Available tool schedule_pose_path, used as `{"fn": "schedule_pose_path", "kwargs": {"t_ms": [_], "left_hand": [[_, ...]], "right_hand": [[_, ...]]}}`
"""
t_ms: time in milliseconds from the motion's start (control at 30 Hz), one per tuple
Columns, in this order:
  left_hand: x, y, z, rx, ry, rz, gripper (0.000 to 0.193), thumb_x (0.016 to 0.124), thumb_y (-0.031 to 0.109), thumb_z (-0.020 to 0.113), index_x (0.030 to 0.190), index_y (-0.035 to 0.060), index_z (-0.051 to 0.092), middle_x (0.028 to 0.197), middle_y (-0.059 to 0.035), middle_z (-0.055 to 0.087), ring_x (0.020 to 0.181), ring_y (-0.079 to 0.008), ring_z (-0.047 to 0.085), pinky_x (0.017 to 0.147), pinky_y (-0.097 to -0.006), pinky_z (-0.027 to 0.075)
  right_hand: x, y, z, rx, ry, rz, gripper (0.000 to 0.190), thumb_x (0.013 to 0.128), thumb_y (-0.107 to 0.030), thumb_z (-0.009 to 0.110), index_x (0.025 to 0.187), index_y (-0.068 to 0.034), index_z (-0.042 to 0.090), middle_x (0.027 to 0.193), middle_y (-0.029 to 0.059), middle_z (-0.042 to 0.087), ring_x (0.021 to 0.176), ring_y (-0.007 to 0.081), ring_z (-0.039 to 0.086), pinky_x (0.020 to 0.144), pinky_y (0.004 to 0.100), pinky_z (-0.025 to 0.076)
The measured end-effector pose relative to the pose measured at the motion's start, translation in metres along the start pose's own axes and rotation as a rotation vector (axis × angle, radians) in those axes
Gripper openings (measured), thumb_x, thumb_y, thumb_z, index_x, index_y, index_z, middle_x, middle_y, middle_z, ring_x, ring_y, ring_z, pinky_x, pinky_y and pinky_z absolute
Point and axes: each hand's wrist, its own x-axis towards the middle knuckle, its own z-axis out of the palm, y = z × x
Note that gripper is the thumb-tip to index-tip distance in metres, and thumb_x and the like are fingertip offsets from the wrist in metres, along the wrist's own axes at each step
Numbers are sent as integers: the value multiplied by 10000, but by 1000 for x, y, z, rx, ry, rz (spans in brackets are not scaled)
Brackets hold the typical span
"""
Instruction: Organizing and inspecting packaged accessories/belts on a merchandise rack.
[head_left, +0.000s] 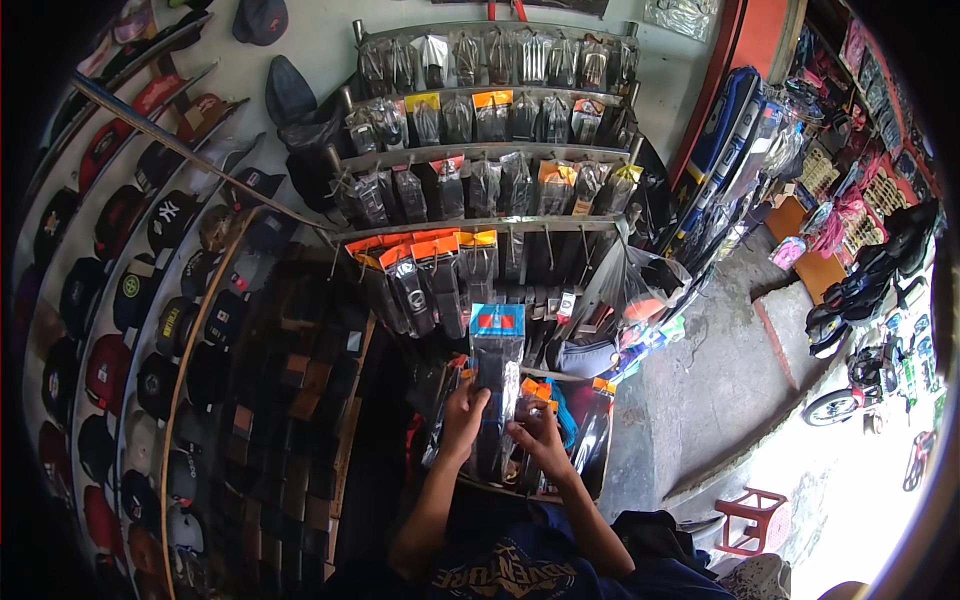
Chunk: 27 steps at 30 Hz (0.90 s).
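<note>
A clear plastic packet (498, 375) with a blue and red header card stands nearly upright before me, a long black item inside it. My left hand (464, 420) grips the packet's left edge, thumb on the front. At its right edge is my right hand (541, 439), fingers bent; whether they pinch the plastic is not plain. Beneath my hands sits an open box (606, 469) of similar packets, some with orange header cards (604, 386). A bright blue bundle (566, 420) shows in it, just right of my right hand.
Ahead rises a metal rack (480, 225) with rows of hanging packets. A plastic bag (626, 277) hangs at its right end. Caps (161, 217) line the left wall above a display of wallets (300, 390). On the right are concrete floor (675, 397), a red plastic stool (754, 521) and a motorcycle (862, 397).
</note>
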Motion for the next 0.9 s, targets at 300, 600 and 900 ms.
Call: {"fn": "schedule_pose_path", "kwargs": {"t_ms": [300,600,900], "left_hand": [[9,8,0,-137,-38,-19,341,942,157,570,1241,6,507,1103,-50,595,1013,-125,552,888,-271,413],[31,46,6,618,147,550,559,933,207,574,1405,6,350,1471,-239,303,1365,-391,298,1100,-464,266],[112,49,16,1014,114,669,588,980,254,469,1468,19,242,1529,-230,203,1429,-374,174,1122,-554,154]], "right_hand": [[21,-4,15,-137,-120,46,380,879,-209,699,1146,33,576,982,56,645,881,97,581,797,268,474],[48,5,18,-289,-14,-6,345,866,-136,703,1142,30,580,953,53,659,847,81,589,754,256,486],[89,19,28,-247,39,-118,266,851,-184,716,1005,12,624,796,29,652,718,69,574,658,256,476]]}}
